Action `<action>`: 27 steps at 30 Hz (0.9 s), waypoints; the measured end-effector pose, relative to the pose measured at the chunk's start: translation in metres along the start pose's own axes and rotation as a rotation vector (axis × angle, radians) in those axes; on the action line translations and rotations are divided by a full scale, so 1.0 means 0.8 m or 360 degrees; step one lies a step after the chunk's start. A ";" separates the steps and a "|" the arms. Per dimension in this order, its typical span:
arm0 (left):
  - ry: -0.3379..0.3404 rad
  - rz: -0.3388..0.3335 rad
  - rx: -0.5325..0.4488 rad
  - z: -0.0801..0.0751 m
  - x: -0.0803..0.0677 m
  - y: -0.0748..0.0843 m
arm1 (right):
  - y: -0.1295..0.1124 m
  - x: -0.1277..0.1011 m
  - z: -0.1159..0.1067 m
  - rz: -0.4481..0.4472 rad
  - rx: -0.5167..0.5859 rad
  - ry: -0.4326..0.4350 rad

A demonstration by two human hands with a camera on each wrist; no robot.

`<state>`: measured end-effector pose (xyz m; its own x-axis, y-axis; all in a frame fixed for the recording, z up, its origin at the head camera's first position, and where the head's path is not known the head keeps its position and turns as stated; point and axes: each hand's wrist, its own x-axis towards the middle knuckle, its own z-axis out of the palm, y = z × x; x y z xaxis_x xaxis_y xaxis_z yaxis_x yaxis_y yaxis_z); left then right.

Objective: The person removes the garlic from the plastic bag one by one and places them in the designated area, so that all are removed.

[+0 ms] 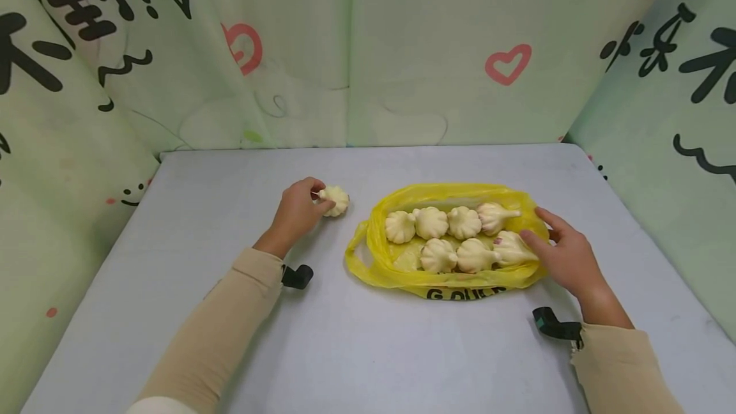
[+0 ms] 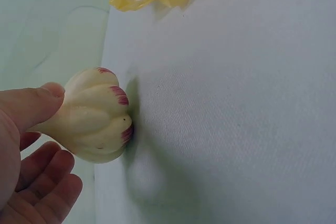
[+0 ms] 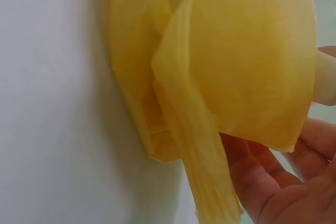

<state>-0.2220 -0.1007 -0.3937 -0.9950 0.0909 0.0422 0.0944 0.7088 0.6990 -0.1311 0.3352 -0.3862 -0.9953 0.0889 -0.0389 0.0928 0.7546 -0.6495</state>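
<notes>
Left of the bag, my left hand (image 1: 296, 213) pinches a garlic bulb (image 1: 336, 201) by its stem, thumb on the near side. In the left wrist view the bulb (image 2: 97, 116) shows purple streaks at its base, which sits right at the table surface. A yellow plastic bag (image 1: 414, 283) lies with its mouth spread open, and several more garlic bulbs (image 1: 431, 223) lie inside in two rows. At the bag's right end my right hand (image 1: 572, 260) holds the rim, thumb over the edge. Yellow plastic (image 3: 247, 61) hides part of those fingers in the right wrist view.
The bag's handle loop (image 1: 356, 260) sticks out on its left, towards the left hand. Under everything is a white table (image 1: 379, 350). Pale green printed curtains (image 1: 414, 50) hang behind the table and along both sides.
</notes>
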 end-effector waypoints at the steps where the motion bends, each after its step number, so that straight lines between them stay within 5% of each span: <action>1: -0.0003 -0.0004 0.0002 0.000 0.000 0.000 | 0.000 0.000 0.000 0.0003 -0.0001 -0.0001; 15: -0.0024 -0.0022 -0.0053 -0.008 -0.006 0.006 | -0.003 0.000 -0.002 0.0013 -0.0005 -0.0018; 22: 0.0040 0.0168 -0.0043 -0.012 -0.016 0.036 | -0.001 0.000 -0.003 0.0016 -0.0005 -0.0012; 27: -0.0026 0.0335 -0.0026 -0.007 -0.025 0.063 | 0.001 0.001 -0.001 0.0022 0.0003 -0.0004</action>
<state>-0.1974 -0.0709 -0.3553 -0.9526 0.2471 0.1773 0.2995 0.6614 0.6876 -0.1315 0.3362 -0.3857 -0.9940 0.0976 -0.0494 0.1062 0.7523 -0.6502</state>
